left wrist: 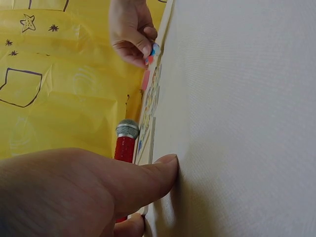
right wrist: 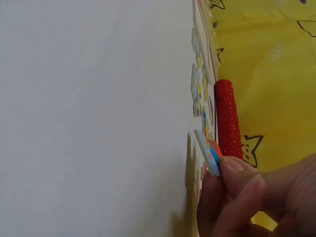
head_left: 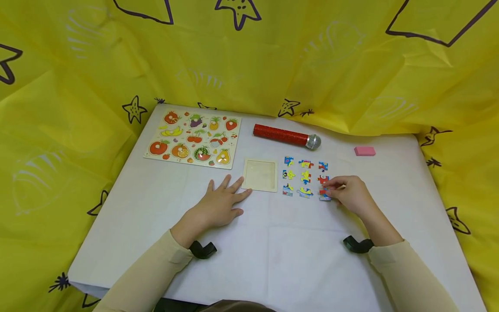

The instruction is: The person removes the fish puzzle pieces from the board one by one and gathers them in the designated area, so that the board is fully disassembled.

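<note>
My right hand (head_left: 348,195) pinches a jigsaw piece (right wrist: 210,153) between thumb and fingers, tilted a little above the table in the right wrist view. It is the near right piece of a spread of loose jigsaw pieces (head_left: 306,177), laid in rows with blue, yellow and red print. Left of them lies a square wooden puzzle tray (head_left: 260,175) with a raised rim and no pieces in it. My left hand (head_left: 218,203) rests flat on the table with fingers spread, its fingertips touching the tray's lower left corner.
A fruit puzzle board (head_left: 191,138) lies at the back left. Behind the tray and pieces is a red glittery microphone (head_left: 282,135) with a silver head. A pink eraser-like block (head_left: 364,151) sits at the back right. Yellow cloth (head_left: 249,65) hangs around the white table (head_left: 296,260).
</note>
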`<move>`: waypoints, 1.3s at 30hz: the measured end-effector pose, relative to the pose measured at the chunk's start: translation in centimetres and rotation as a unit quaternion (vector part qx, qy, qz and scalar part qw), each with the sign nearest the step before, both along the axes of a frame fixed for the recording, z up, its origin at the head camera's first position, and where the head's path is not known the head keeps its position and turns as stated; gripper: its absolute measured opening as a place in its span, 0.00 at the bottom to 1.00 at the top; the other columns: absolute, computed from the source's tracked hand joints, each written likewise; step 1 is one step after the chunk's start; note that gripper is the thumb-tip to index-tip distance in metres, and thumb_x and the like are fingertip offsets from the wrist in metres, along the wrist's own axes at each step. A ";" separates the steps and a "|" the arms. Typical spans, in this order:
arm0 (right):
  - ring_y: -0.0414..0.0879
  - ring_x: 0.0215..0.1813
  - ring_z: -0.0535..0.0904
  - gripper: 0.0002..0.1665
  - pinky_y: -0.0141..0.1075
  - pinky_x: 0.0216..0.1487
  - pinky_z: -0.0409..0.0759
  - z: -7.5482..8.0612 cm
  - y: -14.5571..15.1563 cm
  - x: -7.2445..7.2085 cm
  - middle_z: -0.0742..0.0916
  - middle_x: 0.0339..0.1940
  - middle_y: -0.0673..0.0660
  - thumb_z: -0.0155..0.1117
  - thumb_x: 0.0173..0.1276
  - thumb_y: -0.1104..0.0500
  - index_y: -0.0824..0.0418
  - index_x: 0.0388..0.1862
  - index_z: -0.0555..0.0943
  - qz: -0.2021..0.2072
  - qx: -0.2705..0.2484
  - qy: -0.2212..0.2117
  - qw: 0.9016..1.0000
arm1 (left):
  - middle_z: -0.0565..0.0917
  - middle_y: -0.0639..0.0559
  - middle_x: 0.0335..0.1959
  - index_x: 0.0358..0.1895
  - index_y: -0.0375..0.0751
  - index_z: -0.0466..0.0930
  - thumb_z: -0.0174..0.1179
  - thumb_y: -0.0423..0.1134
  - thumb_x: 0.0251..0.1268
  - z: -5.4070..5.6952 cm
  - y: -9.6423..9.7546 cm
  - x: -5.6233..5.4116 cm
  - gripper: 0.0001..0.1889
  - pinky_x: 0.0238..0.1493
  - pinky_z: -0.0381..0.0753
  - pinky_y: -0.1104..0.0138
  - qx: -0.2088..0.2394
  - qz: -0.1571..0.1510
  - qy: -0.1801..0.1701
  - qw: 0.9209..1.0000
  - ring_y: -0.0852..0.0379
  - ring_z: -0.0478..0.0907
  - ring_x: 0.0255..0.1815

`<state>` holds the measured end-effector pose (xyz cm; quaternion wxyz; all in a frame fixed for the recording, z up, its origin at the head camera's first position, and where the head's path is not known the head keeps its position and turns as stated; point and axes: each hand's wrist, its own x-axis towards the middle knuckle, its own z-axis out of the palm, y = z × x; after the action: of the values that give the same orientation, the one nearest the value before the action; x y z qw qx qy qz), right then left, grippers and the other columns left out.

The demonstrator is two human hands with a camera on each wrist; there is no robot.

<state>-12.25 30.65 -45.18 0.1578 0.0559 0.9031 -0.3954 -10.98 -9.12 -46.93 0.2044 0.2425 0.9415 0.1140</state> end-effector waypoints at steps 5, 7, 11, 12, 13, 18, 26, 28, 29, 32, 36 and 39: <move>0.43 0.29 0.78 0.14 0.33 0.28 0.82 -0.3 0.0 0.2 0.87 0.40 0.59 0.73 0.72 0.66 0.68 0.55 0.89 -0.006 -0.004 -0.001 1.000 | 0.48 0.56 0.92 0.85 0.70 0.61 0.62 0.56 0.79 0.1 -0.1 0.0 0.35 0.82 0.43 0.24 0.004 0.000 -0.001 1.000 0.37 0.40 0.93; 0.43 0.30 0.78 0.12 0.33 0.28 0.81 -0.4 0.0 0.3 0.87 0.39 0.59 0.73 0.72 0.67 0.67 0.53 0.89 -0.004 0.006 0.011 1.000 | 0.48 0.56 0.92 0.85 0.69 0.62 0.62 0.55 0.79 0.1 -0.1 0.0 0.35 0.82 0.43 0.24 0.008 0.000 -0.001 1.000 0.36 0.40 0.93; 0.47 0.36 0.79 0.08 0.31 0.32 0.78 -0.5 -0.3 0.4 0.87 0.34 0.57 0.74 0.70 0.66 0.65 0.47 0.91 0.002 0.058 0.050 0.997 | 0.48 0.56 0.92 0.85 0.69 0.61 0.62 0.56 0.79 0.1 -0.1 0.1 0.36 0.82 0.43 0.24 0.006 -0.004 -0.001 1.000 0.36 0.40 0.92; 0.48 0.37 0.79 0.08 0.32 0.34 0.77 -0.6 -0.3 0.4 0.87 0.33 0.56 0.74 0.69 0.65 0.64 0.46 0.91 0.002 0.070 0.057 0.996 | 0.48 0.56 0.92 0.85 0.69 0.61 0.62 0.56 0.79 0.0 -0.1 0.1 0.36 0.82 0.43 0.24 0.006 -0.005 0.000 1.000 0.36 0.40 0.92; 0.49 0.39 0.79 0.07 0.32 0.35 0.77 -0.6 -0.4 0.4 0.87 0.33 0.56 0.74 0.69 0.65 0.63 0.45 0.91 0.002 0.082 0.060 0.995 | 0.48 0.56 0.92 0.85 0.69 0.61 0.62 0.56 0.79 0.0 -0.1 0.1 0.36 0.82 0.43 0.24 0.006 -0.005 0.001 1.000 0.36 0.40 0.92; 0.52 0.42 0.79 0.07 0.37 0.40 0.75 -0.6 -0.6 0.4 0.87 0.33 0.55 0.74 0.70 0.63 0.61 0.45 0.91 -0.007 0.101 0.050 0.994 | 0.48 0.55 0.92 0.85 0.68 0.61 0.62 0.56 0.79 0.2 -0.1 0.2 0.36 0.82 0.43 0.24 0.006 -0.005 0.002 1.000 0.35 0.40 0.92; 0.52 0.40 0.80 0.07 0.39 0.40 0.74 -0.5 -0.5 0.5 0.88 0.33 0.56 0.75 0.69 0.64 0.62 0.44 0.90 -0.013 0.114 0.068 0.991 | 0.49 0.55 0.92 0.85 0.67 0.62 0.63 0.56 0.78 0.5 -0.1 0.2 0.36 0.82 0.43 0.24 0.008 -0.003 0.002 1.000 0.35 0.41 0.92; 0.52 0.41 0.80 0.07 0.38 0.41 0.74 -0.5 -0.5 0.5 0.89 0.34 0.56 0.74 0.68 0.64 0.62 0.45 0.90 -0.014 0.113 0.068 0.991 | 0.49 0.55 0.92 0.85 0.67 0.62 0.63 0.56 0.78 0.5 -0.1 0.3 0.36 0.82 0.43 0.24 0.010 -0.003 0.002 1.000 0.35 0.41 0.92; 0.52 0.41 0.80 0.08 0.38 0.41 0.75 -0.5 -0.4 0.5 0.89 0.35 0.57 0.75 0.68 0.64 0.62 0.45 0.90 -0.016 0.111 0.067 0.991 | 0.49 0.55 0.92 0.85 0.67 0.62 0.63 0.56 0.79 0.5 -0.1 0.3 0.36 0.82 0.43 0.24 0.011 -0.003 0.002 1.000 0.35 0.41 0.92; 0.51 0.40 0.81 0.09 0.35 0.39 0.77 -0.5 -0.2 0.5 0.90 0.36 0.58 0.76 0.68 0.63 0.63 0.46 0.89 -0.023 0.101 0.062 0.993 | 0.49 0.55 0.91 0.85 0.67 0.62 0.62 0.56 0.79 0.5 -0.1 0.3 0.36 0.82 0.44 0.24 0.011 -0.005 0.003 1.000 0.35 0.41 0.92; 0.48 0.36 0.82 0.12 0.32 0.33 0.81 -0.4 0.3 0.6 0.90 0.39 0.60 0.76 0.70 0.63 0.66 0.49 0.88 -0.035 0.070 0.048 0.996 | 0.49 0.55 0.92 0.85 0.67 0.61 0.62 0.56 0.79 0.5 -0.1 0.3 0.36 0.82 0.44 0.24 0.010 -0.007 0.004 1.000 0.36 0.41 0.92; 0.46 0.32 0.83 0.13 0.33 0.31 0.84 -0.3 0.8 0.6 0.90 0.41 0.62 0.73 0.72 0.64 0.67 0.53 0.87 -0.044 0.045 0.031 0.998 | 0.49 0.54 0.92 0.85 0.67 0.62 0.62 0.56 0.79 0.3 -0.2 0.2 0.35 0.81 0.43 0.23 0.017 -0.008 0.001 1.000 0.35 0.41 0.92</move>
<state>-11.64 31.44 -45.51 0.1091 0.0904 0.9212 -0.3624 -10.76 -9.29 -46.60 0.2000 0.2534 0.9377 0.1281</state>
